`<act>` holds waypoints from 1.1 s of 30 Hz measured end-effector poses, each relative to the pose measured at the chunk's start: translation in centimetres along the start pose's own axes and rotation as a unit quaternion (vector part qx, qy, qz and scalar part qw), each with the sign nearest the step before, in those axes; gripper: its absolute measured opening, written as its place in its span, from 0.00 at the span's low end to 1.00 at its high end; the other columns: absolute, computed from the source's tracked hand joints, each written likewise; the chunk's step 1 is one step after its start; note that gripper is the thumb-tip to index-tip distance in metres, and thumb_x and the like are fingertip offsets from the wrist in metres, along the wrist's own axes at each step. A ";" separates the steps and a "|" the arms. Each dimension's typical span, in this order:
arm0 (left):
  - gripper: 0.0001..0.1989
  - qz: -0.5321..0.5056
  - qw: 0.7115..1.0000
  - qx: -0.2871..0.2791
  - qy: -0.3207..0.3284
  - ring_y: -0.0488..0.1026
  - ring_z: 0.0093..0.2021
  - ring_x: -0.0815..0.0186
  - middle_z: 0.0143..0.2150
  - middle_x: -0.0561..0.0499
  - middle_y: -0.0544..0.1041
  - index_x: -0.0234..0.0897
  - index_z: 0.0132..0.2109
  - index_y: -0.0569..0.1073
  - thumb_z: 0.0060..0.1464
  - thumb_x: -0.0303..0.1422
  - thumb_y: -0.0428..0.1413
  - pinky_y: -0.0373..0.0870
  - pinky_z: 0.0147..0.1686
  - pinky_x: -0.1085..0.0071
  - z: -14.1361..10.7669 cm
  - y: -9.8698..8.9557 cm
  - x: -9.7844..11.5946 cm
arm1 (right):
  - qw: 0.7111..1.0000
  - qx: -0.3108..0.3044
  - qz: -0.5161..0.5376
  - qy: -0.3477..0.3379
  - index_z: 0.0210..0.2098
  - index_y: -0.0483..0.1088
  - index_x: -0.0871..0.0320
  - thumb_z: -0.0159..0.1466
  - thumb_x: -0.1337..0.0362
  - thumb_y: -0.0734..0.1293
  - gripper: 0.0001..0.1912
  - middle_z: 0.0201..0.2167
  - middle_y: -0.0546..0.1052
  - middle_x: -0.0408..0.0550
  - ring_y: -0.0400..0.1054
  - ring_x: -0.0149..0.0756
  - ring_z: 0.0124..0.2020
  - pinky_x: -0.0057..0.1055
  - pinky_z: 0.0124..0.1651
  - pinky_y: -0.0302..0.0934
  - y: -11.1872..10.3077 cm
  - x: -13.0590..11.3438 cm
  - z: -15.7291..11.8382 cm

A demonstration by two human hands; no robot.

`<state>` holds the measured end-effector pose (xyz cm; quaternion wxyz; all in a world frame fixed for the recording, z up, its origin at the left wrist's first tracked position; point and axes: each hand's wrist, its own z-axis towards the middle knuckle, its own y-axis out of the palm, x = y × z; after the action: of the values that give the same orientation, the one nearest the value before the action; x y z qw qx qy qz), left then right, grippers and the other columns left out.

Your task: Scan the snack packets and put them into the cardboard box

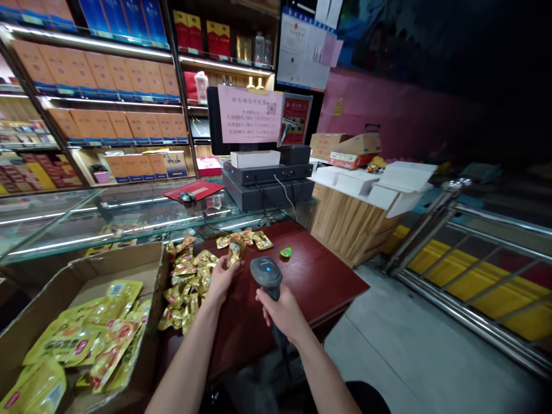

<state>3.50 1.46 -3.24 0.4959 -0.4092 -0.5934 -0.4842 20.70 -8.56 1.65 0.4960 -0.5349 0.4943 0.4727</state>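
My left hand (224,277) is closed on a small gold snack packet (235,252), held just above the dark red table (310,282). In my right hand (284,307) is a grey barcode scanner (265,272) with a blue light on its head; my fingers wrap round its handle. A pile of similar gold packets (185,282) lies left of my left hand. Behind the held packet, several more packets (261,240) sit in a loose row. A small green packet (285,252) rests on the table beyond the scanner.
At left stands a cardboard box (157,270) with yellow snack bags (64,339). A glass counter (129,201) behind carries a mouse (187,197), a red mat and a monitor with a pink notice (248,115). Metal railings (474,264) run along the right.
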 end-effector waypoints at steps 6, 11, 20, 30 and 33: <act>0.35 -0.075 0.997 -0.004 -0.008 0.80 0.37 0.63 0.39 0.46 0.83 0.36 0.44 0.76 0.31 0.51 0.73 0.74 0.39 0.70 -0.3 -1.1 1.0 | 0.999 -0.014 -0.038 -0.023 0.37 0.69 0.56 0.61 0.54 0.68 0.12 0.14 0.69 0.33 0.61 0.28 0.11 0.23 0.15 0.56 2.7 -0.4 1.1; 0.29 -0.074 0.996 -0.011 0.044 0.81 0.44 0.60 0.43 0.46 0.85 0.35 0.45 0.79 0.37 0.46 0.71 0.75 0.47 0.67 -0.3 -0.8 1.2 | 0.997 -0.016 -0.062 -0.049 0.35 0.69 0.56 0.62 0.56 0.68 0.10 0.14 0.69 0.35 0.62 0.29 0.11 0.23 0.15 0.57 4.4 -1.8 2.6; 0.23 -0.070 0.996 0.006 0.059 0.81 0.45 0.57 0.45 0.44 0.85 0.33 0.46 0.81 0.40 0.37 0.67 0.76 0.48 0.66 -0.3 -1.0 1.3 | 0.993 -0.036 -0.092 -0.062 0.34 0.68 0.55 0.62 0.59 0.69 0.07 0.13 0.68 0.34 0.62 0.30 0.11 0.23 0.15 0.58 5.7 -2.2 3.7; 0.20 -0.077 0.993 0.000 0.086 0.80 0.43 0.57 0.41 0.45 0.85 0.32 0.42 0.82 0.40 0.36 0.68 0.75 0.50 0.62 0.0 -0.9 1.2 | 0.994 -0.032 -0.091 -0.051 0.35 0.69 0.56 0.60 0.57 0.68 0.10 0.13 0.69 0.35 0.62 0.30 0.11 0.24 0.14 0.58 5.7 -1.7 4.0; 0.23 -0.099 0.992 -0.005 0.076 0.81 0.46 0.55 0.44 0.43 0.85 0.32 0.44 0.82 0.38 0.36 0.71 0.74 0.53 0.60 0.1 -0.9 1.2 | 0.995 -0.028 -0.087 -0.046 0.36 0.69 0.56 0.60 0.55 0.69 0.12 0.12 0.69 0.34 0.62 0.30 0.11 0.24 0.14 0.57 5.3 -1.6 3.7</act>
<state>2.44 1.39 -2.24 0.4874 -0.3125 -0.5893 -0.5635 15.30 -4.90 2.72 0.5424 -0.5671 0.4095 0.4653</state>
